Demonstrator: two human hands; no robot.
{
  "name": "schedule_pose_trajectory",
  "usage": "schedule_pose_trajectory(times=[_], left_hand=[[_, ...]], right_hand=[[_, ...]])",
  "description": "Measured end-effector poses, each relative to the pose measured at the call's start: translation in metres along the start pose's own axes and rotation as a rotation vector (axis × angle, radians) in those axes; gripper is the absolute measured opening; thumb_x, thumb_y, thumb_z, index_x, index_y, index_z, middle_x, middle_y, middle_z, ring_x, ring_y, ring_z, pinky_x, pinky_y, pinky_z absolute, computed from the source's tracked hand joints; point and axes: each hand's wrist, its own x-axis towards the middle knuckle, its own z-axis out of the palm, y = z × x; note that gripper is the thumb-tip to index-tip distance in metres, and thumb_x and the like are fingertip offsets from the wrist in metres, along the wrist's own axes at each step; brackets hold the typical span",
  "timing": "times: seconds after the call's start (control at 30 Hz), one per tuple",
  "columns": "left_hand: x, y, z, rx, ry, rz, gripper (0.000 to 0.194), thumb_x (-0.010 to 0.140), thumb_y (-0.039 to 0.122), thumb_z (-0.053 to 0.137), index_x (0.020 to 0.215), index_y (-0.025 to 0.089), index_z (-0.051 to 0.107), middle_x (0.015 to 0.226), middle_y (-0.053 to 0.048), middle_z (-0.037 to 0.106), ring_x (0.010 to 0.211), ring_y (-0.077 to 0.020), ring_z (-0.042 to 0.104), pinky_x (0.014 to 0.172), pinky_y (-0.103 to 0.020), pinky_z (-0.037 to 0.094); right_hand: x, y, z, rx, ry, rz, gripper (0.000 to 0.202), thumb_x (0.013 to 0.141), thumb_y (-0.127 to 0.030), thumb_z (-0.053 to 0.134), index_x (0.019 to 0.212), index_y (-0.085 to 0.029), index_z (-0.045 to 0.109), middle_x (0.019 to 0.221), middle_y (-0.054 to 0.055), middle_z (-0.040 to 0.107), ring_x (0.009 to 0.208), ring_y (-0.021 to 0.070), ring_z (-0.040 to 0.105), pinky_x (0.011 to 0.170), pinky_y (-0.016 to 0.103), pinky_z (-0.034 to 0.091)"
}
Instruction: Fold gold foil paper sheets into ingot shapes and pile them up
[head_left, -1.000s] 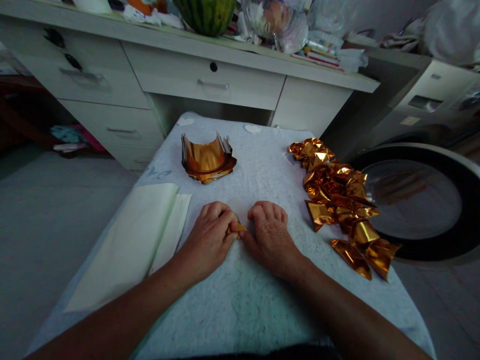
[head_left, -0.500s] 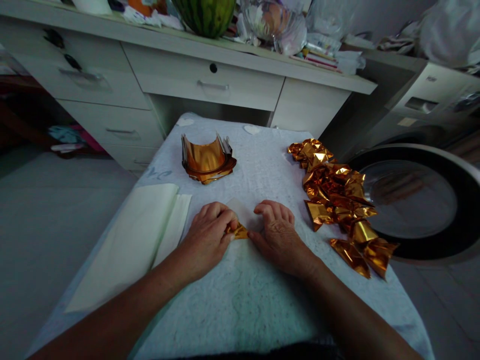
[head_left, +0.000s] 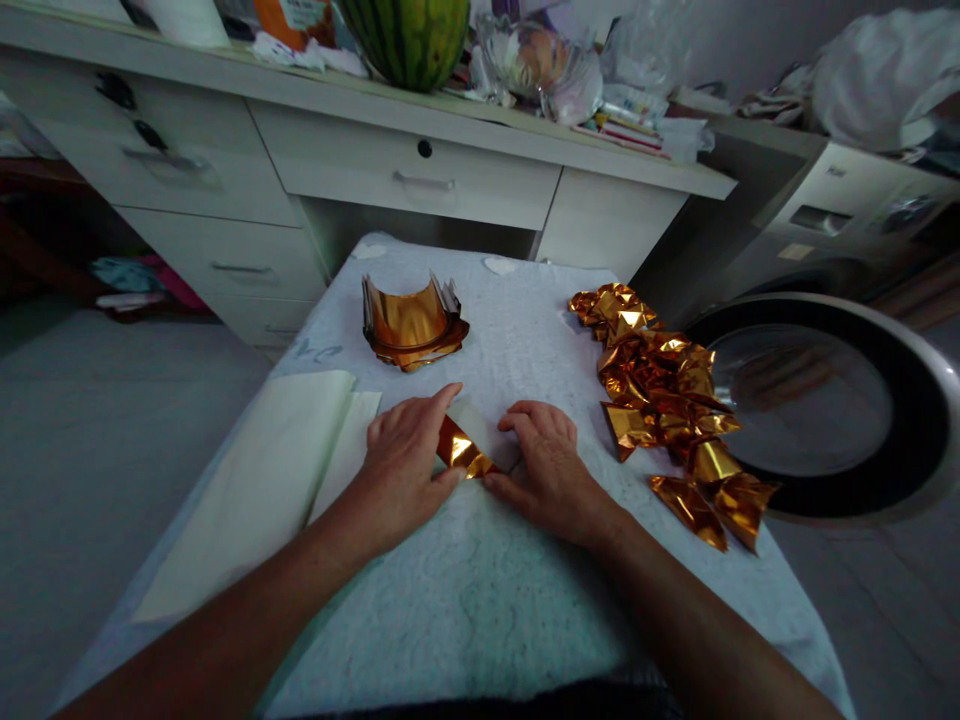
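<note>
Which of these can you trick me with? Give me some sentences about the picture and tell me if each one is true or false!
1. The left hand and the right hand are both at a small piece of gold foil. True.
2. The two hands are clasped together. False: they are apart, with the foil between them.
3. White paper lies on the table, to the left of the foil. True.
4. Nothing lies to the right of the right hand. False: crumpled gold bundles lie there.
5. A striped green watermelon sits on the counter. True.
</note>
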Motion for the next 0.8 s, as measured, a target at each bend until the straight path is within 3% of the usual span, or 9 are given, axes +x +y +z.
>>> schedule_pose_trajectory(times=[0.23,0.33,0.4,0.5,0.63,0.7,0.8], left_hand=[[0.001,0.007,-0.004,-0.193,0.053,-0.004,0.095,0.072,0.013,0.067,0.148,0.034,0.014,0.122,-0.006,0.041,0.115,-0.0257,0.049,0.098,-0.046,0.045],[0.000,0.008,-0.005,-0.257,0.098,0.018,0.094,0.072,0.010,0.066,0.147,0.034,0.015,0.122,-0.006,0.042,0.115,-0.0236,0.050,0.097,-0.042,0.047],[-0.001,0.009,-0.007,-0.346,0.092,0.001,0.089,0.075,0.011,0.063,0.147,0.033,0.015,0.120,-0.005,0.046,0.105,-0.0198,0.056,0.091,-0.039,0.050],[0.000,0.012,-0.013,-0.479,0.044,-0.063,0.072,0.082,0.017,0.058,0.144,0.031,0.025,0.109,-0.002,0.057,0.083,-0.0147,0.061,0.077,-0.033,0.052],[0.002,0.015,-0.022,-0.516,0.037,-0.025,0.031,0.082,0.017,0.057,0.112,0.025,0.057,0.101,-0.001,0.065,0.091,-0.0174,0.062,0.080,-0.033,0.050],[0.002,0.016,-0.025,-0.520,0.103,0.016,0.024,0.080,0.018,0.061,0.103,0.023,0.061,0.098,-0.001,0.064,0.089,-0.0170,0.061,0.079,-0.031,0.050],[0.001,0.014,-0.026,-0.535,0.155,0.021,0.011,0.082,0.025,0.064,0.091,0.021,0.063,0.085,0.001,0.061,0.078,-0.0149,0.058,0.071,-0.028,0.048]], right_hand=[[0.002,0.000,0.003,0.095,0.045,0.000,0.048,0.074,-0.031,0.076,0.116,-0.020,0.055,0.124,0.011,0.054,0.116,0.0287,0.045,0.100,0.048,0.036],[0.003,0.002,0.003,0.146,0.058,0.010,0.034,0.074,-0.024,0.075,0.105,-0.022,0.060,0.123,0.008,0.055,0.117,0.0273,0.046,0.100,0.047,0.037],[0.003,0.002,0.001,0.195,0.074,0.005,0.024,0.075,-0.019,0.073,0.095,-0.023,0.062,0.124,0.007,0.055,0.119,0.0264,0.045,0.100,0.046,0.037],[0.004,0.002,-0.004,0.323,0.112,-0.023,0.019,0.075,-0.013,0.068,0.087,-0.022,0.058,0.116,0.005,0.058,0.113,0.0227,0.050,0.096,0.040,0.041],[0.004,0.000,-0.008,0.500,0.039,0.062,0.011,0.080,-0.013,0.057,0.085,-0.022,0.053,0.080,-0.002,0.059,0.074,0.0144,0.055,0.069,0.027,0.044],[0.003,-0.001,-0.008,0.555,-0.008,0.090,0.010,0.080,-0.013,0.055,0.085,-0.021,0.053,0.073,-0.004,0.055,0.065,0.0120,0.051,0.061,0.024,0.040],[0.003,0.000,-0.006,0.649,-0.001,0.081,0.016,0.078,-0.013,0.057,0.090,-0.022,0.053,0.078,-0.004,0.056,0.067,0.0112,0.051,0.059,0.023,0.039]])
